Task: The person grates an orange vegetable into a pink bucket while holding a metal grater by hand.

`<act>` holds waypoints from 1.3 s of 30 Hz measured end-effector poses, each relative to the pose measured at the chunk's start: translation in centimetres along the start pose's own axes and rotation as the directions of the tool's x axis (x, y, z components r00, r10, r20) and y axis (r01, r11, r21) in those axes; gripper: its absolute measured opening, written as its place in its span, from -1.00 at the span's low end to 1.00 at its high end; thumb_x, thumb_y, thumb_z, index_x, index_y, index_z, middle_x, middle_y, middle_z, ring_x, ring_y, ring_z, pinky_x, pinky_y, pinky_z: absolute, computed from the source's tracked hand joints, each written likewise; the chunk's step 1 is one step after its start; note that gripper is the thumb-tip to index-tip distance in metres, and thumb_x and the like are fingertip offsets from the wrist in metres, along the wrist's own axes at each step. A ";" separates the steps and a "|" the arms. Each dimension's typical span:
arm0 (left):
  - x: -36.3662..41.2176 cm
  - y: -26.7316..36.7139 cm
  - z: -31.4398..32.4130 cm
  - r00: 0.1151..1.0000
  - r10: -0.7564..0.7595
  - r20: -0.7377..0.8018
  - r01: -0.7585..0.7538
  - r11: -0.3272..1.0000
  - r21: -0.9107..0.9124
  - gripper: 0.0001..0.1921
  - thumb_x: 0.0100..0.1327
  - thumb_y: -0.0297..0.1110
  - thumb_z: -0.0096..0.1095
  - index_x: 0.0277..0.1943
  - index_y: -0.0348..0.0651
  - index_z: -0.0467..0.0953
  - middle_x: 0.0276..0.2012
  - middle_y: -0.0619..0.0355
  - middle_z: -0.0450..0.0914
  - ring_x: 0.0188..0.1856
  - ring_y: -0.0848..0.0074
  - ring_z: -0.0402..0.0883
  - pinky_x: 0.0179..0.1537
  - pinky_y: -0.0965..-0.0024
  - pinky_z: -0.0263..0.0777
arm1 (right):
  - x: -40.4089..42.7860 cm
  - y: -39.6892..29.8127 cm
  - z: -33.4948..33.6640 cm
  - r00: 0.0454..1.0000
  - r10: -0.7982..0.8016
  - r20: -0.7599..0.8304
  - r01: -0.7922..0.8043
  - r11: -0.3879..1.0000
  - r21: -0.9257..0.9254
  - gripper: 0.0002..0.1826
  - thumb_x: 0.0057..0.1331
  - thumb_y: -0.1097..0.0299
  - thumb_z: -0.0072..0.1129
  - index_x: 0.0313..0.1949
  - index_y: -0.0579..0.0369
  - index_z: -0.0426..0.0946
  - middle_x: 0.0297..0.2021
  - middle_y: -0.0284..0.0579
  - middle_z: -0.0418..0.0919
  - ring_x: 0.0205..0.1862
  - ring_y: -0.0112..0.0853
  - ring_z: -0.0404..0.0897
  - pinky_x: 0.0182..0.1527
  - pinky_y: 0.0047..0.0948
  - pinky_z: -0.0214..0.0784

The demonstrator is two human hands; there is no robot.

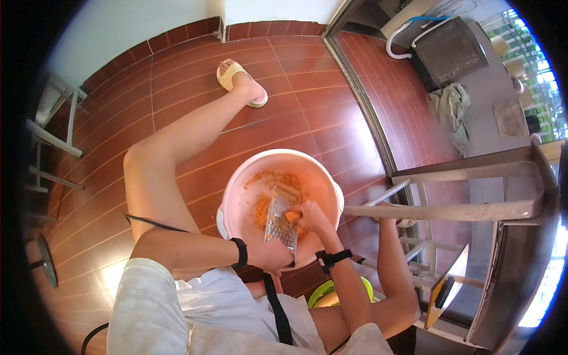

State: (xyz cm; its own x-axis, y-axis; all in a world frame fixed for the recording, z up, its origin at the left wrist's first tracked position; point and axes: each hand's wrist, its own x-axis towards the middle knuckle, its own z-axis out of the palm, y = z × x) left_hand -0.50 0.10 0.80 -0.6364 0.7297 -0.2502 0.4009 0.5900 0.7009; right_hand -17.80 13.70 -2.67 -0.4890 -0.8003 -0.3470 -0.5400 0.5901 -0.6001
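My left hand (pixel 271 256) grips the near end of a metal grater (pixel 276 211), which slants down into a pink plastic basin (pixel 242 177). Between the fingers of my right hand (pixel 310 217) is a piece of orange vegetable (pixel 292 217), perhaps carrot, held against the grater's face. Orange shreds (pixel 262 208) lie on the basin floor around and beyond the grater. The basin stands on the floor between my legs.
A bright green basket (pixel 319 293) sits beside my right thigh, partly hidden by my forearm. To the right are a metal-framed stool (pixel 443 212) and a sliding-door track (pixel 359 88). Metal legs (pixel 57 137) stand at the left. Red-brown tiles (pixel 284 124) cover the floor.
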 end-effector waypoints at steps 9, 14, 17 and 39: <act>0.2 1.0 1.2 0.997 -0.065 0.029 0.066 0.998 -0.010 -0.79 0.08 -0.29 0.51 -0.30 -0.24 0.71 -0.34 -0.07 0.78 -0.22 0.01 0.82 -0.18 0.01 0.68 | -0.8 -0.3 -0.5 0.996 -0.033 0.085 0.034 0.999 -0.012 -0.61 0.16 0.40 0.44 0.02 -0.06 0.83 -0.23 0.25 0.75 -0.13 0.12 0.76 0.00 0.00 0.64; 0.0 1.2 0.7 0.994 -0.095 0.059 0.098 0.993 -0.061 -0.77 0.11 -0.29 0.52 -0.28 -0.27 0.73 -0.35 -0.09 0.78 -0.21 -0.01 0.82 -0.17 0.00 0.69 | -0.8 -0.2 1.4 0.999 0.041 0.013 -0.039 0.990 -0.135 -0.62 0.16 0.34 0.46 0.01 -0.10 0.85 -0.23 0.21 0.76 -0.13 0.09 0.77 0.01 0.00 0.64; 0.1 1.1 0.6 0.997 -0.047 0.069 0.051 0.997 -0.065 -0.77 0.15 -0.35 0.49 -0.19 -0.30 0.69 -0.31 -0.15 0.78 -0.21 -0.08 0.83 -0.16 -0.07 0.71 | -0.8 0.7 1.3 0.999 -0.028 -0.040 0.026 0.998 -0.057 -0.58 0.10 0.31 0.57 0.01 -0.09 0.85 -0.25 0.17 0.76 -0.23 0.07 0.75 -0.05 -0.08 0.62; 0.0 0.7 1.7 0.992 -0.107 0.061 0.111 0.991 -0.071 -0.62 0.27 -0.23 0.48 -0.03 -0.37 0.61 -0.28 -0.18 0.77 -0.17 -0.10 0.81 -0.13 -0.03 0.69 | -1.4 -1.7 1.8 0.999 -0.039 -0.005 0.038 0.998 -0.055 -0.63 0.22 0.28 0.47 0.05 -0.07 0.83 -0.26 0.22 0.75 -0.18 0.11 0.76 -0.04 0.01 0.63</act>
State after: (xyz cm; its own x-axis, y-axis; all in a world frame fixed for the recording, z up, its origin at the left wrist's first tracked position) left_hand 0.91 1.07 0.19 -0.6345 0.6820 -0.3637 0.2796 0.6413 0.7146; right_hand -14.92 13.59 -2.47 -0.4710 -0.8221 -0.3199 -0.5955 0.5638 -0.5723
